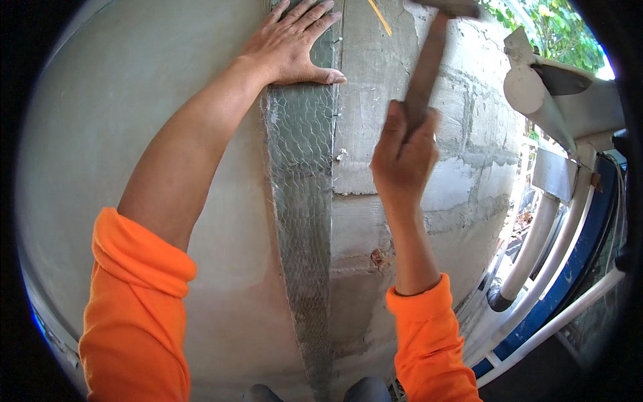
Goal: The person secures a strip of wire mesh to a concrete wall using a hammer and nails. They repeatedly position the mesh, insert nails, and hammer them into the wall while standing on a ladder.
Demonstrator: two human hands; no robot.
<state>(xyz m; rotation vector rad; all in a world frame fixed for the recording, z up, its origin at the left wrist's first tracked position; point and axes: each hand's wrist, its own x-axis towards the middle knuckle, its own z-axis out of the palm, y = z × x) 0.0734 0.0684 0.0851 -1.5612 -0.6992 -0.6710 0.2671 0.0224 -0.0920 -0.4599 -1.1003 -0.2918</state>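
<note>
- Right hand (405,147): fingers wrapped round the raised hammer (427,67), well below its head, likely for swing.
- Left hand (289,45): fingers spread over the wire mesh (303,144), seemingly steadying it.
- Wall (174,161) behind: mesh runs down between smooth and blocky parts.

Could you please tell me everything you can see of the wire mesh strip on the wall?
The wire mesh strip is grey, metallic-looking netting with roughly hexagonal openings. It runs lengthwise between a smooth grey wall surface on its left and rougher, patchy blockwork on its right, looking narrower toward the picture's bottom. The left hand rests spread over its upper part. Its top end is not visible.
</note>
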